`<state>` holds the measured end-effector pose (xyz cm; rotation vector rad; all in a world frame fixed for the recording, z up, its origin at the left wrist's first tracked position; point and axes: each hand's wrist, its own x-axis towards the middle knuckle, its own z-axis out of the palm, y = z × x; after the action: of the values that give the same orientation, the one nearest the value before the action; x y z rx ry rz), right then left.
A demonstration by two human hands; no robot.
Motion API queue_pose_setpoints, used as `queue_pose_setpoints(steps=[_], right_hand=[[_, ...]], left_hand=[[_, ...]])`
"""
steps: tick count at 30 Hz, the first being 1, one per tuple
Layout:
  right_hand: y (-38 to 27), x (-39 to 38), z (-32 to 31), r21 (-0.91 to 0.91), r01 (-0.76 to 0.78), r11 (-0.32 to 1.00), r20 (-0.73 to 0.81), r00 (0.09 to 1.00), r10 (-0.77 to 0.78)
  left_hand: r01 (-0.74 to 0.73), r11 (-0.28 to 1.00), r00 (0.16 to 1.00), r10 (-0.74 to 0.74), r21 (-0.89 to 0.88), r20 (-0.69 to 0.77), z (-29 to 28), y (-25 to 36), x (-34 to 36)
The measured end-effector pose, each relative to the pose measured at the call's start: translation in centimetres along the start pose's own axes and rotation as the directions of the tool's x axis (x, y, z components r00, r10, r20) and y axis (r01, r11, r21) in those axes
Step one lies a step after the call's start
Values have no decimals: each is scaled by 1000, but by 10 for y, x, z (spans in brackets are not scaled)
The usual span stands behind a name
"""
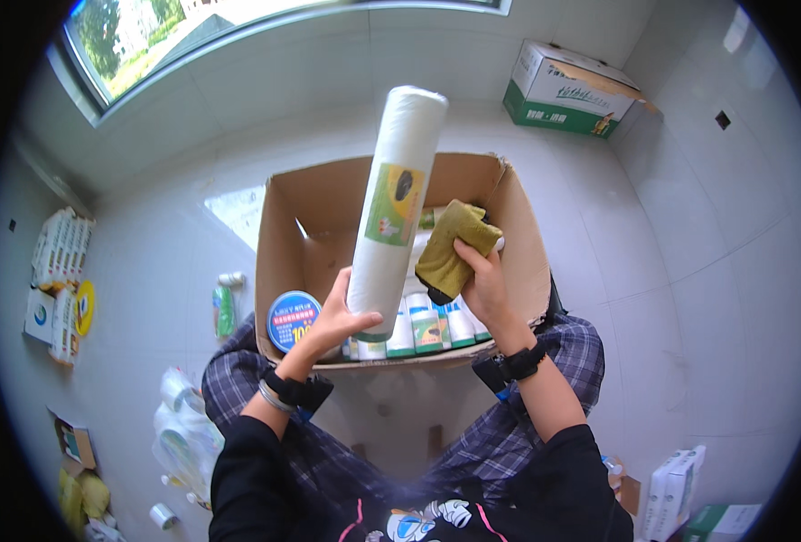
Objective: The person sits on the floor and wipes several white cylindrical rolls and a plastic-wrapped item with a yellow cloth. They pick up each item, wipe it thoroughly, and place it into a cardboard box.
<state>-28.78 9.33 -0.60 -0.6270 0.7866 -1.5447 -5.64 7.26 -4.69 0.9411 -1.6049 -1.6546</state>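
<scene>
My left hand (340, 318) is wrapped round the lower end of a long white plastic-film roll (409, 126) with a green and yellow label. The roll stands nearly upright, tilted slightly right, over an open cardboard box (305, 173). In my right hand (486, 282) is a folded olive-yellow cloth (454, 248), held above the box's right half. Inside the box, along its near side, several white rolls with green labels (427, 330) stand close together. A round blue tub lid (294, 318) shows in the box's near left corner.
A white and green carton (567, 95) stands by the far wall. Stacked white packages (61, 253) lie at left, near a green packet (224, 312) on the floor. A clear plastic bag of rolls (183, 425) rests at lower left. More white boxes (671, 492) are at lower right.
</scene>
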Motion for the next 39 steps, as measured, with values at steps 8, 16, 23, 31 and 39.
queue_pose_setpoints(steps=[8, 16, 23, 31, 39], right_hand=[[15, 8, 8, 20, -5, 1000, -132, 991, 7], [73, -6, 5, -396, -8, 918, -59, 998, -17], [74, -11, 10, -447, 52, 893, 59, 998, -29], [75, 14, -14, -512, 192, 837, 71, 981, -181], [79, 9, -11, -633, 296, 715, 49, 937, -345]], left_hand=[[-183, 963, 982, 169, 196, 86, 8, 13, 0], [-64, 997, 997, 65, 35, -29, 5, 5, 8], [-43, 992, 989, 24, -123, -146, -6, 8, 11], [-94, 980, 959, 136, 174, -248, -9, -15, 18], [-42, 992, 992, 55, 117, -109, 20, -38, 6]])
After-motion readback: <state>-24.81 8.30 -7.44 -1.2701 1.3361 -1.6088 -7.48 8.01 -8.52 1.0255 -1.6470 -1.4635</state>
